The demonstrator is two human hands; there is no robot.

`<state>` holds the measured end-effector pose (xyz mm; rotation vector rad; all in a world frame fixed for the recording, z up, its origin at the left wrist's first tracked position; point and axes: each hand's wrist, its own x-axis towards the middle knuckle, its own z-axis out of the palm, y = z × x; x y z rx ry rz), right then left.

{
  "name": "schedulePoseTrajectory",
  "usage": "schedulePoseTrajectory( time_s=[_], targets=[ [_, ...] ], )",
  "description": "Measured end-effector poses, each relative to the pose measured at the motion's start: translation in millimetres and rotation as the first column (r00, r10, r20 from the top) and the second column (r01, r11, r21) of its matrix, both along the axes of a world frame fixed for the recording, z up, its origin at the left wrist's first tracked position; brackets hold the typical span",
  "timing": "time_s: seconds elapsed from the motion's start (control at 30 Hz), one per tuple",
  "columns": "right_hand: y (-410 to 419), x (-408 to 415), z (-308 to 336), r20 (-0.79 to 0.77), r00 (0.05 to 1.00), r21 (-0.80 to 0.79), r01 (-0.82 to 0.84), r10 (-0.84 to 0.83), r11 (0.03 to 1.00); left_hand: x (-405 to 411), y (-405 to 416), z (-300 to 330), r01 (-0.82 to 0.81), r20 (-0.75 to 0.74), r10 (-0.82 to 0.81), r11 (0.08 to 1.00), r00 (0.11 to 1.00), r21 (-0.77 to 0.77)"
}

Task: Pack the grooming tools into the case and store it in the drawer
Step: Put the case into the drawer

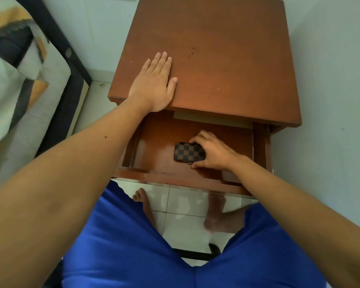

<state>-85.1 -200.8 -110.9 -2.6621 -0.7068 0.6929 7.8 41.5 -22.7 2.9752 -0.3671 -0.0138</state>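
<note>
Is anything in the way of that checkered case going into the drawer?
Nothing visible. The case already lies on the floor of the open drawer, the right hand gripping it. The left hand rests flat on the nightstand top, clear of the opening.

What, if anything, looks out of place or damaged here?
Nothing major. The checkered case lies flat in the open drawer under the right hand; the left hand rests flat on the nightstand top. Only the drawer front edge shows worn finish.

1. The right hand [213, 151] is gripping the checkered case [188, 152] lying flat in the open drawer [154, 129], centre frame.
2. The left hand [154, 84] is pressing flat on the nightstand [227, 59] top, upper centre.
</note>
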Motion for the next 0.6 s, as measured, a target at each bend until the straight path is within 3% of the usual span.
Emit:
schedulePoseTrajectory(
  time_s=[0.2, 0.3, 0.37, 0.47, 0.6],
  targets=[
    [-2, -13, 52, 0.057, 0.998, 0.135, -0.002, -0.006, 0.991, 1, 1, 1, 0.002, 0.002, -0.002, 1.000, 1.000, 0.009],
    [-6, -42, 96, -0.046, 0.999, 0.269, 0.030, -0.019, 0.963, 1, 1, 0, -0.002, 0.001, 0.002, 1.000, 1.000, 0.012],
    [-9, -64, 110, -0.084, 0.994, 0.230, -0.049, 0.070, 0.972, 2, 1, 0, -0.005, 0.004, 0.005, 1.000, 1.000, 0.012],
    [-12, -83, 97, 0.124, 0.980, 0.082, -0.164, 0.153, 0.983, 2, 1, -1, -0.004, 0.006, 0.004, 1.000, 1.000, 0.009],
    [-13, -76, 90, 0.315, 0.943, 0.030, -0.121, 0.106, 0.992, 1, 1, 0, -0.010, 0.006, 0.010, 1.000, 1.000, 0.011]
  ],
)
